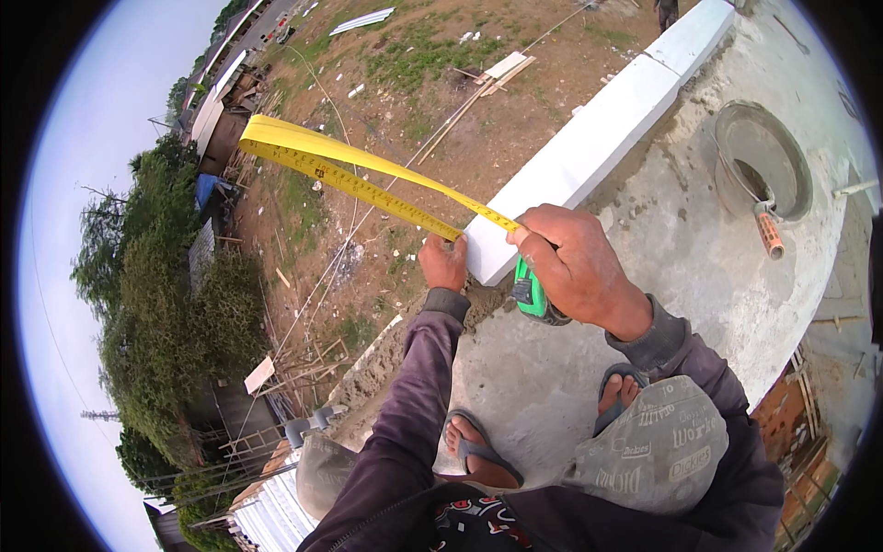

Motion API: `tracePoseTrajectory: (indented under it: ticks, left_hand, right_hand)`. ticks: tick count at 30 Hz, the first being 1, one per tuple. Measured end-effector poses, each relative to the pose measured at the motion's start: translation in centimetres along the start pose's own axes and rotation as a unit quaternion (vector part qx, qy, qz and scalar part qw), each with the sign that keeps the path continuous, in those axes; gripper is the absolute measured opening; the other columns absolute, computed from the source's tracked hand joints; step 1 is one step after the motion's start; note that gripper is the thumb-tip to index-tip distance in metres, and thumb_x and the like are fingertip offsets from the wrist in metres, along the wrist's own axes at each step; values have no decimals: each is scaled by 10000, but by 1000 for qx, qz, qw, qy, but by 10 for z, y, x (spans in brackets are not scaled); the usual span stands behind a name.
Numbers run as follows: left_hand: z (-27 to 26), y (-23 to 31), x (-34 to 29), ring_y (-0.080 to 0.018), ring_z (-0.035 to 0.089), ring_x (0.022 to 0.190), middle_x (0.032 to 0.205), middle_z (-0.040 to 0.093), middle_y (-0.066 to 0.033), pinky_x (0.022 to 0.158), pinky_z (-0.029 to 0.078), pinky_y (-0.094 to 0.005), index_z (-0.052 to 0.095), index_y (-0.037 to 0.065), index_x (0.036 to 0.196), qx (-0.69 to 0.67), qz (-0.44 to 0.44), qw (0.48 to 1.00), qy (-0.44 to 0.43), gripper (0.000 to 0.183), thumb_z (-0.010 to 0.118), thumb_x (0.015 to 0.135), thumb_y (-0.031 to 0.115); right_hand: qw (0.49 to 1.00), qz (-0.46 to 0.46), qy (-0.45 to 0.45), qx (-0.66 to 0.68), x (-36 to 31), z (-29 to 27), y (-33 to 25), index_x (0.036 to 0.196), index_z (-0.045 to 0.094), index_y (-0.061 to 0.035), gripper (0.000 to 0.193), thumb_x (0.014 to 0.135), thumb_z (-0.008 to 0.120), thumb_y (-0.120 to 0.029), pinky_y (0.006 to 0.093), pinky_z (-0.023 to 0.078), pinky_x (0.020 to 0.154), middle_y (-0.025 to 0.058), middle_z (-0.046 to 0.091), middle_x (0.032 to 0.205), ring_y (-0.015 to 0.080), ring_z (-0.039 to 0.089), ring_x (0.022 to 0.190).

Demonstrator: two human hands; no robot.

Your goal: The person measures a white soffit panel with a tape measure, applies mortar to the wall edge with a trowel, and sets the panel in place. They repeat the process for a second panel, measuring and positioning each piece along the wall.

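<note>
A yellow tape measure blade (345, 179) loops out to the left over the drop and doubles back. My left hand (444, 263) pinches the lower run of the blade against the near end of a white block (572, 147). With my right hand (581, 262) I grip the tape measure; its green and black case (532, 293) hangs below my fingers, and the upper run of blade passes by my thumb. The block lies along the slab's edge, with another white block (692, 39) end to end beyond it.
On the concrete slab (543, 377), to the right, sits a round mortar pan (782, 152) with an orange-handled trowel (770, 235) at its rim. My sandalled feet are near the slab's left edge. Far below lies bare ground (432, 92) with planks (501, 74). Another person (666, 13) stands at the far end.
</note>
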State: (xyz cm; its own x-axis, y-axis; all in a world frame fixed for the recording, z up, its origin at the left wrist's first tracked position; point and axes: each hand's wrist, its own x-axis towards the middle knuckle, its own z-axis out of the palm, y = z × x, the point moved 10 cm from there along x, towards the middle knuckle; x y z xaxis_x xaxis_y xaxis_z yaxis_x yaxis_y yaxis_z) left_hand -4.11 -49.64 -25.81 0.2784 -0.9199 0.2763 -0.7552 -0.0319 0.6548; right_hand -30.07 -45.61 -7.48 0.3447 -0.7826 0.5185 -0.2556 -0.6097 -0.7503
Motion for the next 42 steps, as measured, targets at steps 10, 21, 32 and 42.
tracePoseTrajectory:
  ticks: [10, 21, 32, 42]
  left_hand:
    - [1, -4, -1, -412, 689, 869, 912, 706, -240, 785, 528, -463, 673, -26, 958, -23, -2, 1000, 6, 226, 729, 801, 125]
    - [81, 139, 66, -442, 643, 871, 921, 675, -228, 784, 503, -497, 670, -29, 913, -51, 139, 987, -57, 200, 726, 792, 120]
    - [175, 351, 136, -413, 689, 808, 874, 699, -259, 736, 550, -468, 698, -43, 897, 21, 247, 926, -283, 267, 742, 800, 202]
    - [248, 373, 170, -390, 695, 761, 823, 703, -248, 723, 547, -461, 719, -47, 905, 71, 212, 936, -271, 323, 739, 785, 252]
  right_hand:
    - [1000, -4, -1, 6, -1, 3, 1, 870, 615, 57, 148, 931, 561, -67, 398, 405, 556, 142, 545, 740, 259, 511, 628]
    - [967, 126, 119, 184, -13, -56, 62, 788, 567, 30, 226, 954, 552, -124, 401, 400, 566, 154, 524, 691, 282, 501, 590]
    - [936, 185, 273, 123, -25, -274, 68, 933, 695, 30, 247, 965, 515, -137, 337, 381, 553, 118, 541, 684, 192, 475, 575]
    - [947, 200, 243, -60, 39, -371, 81, 853, 664, 37, 247, 894, 518, -158, 383, 411, 593, 184, 542, 672, 274, 507, 598]
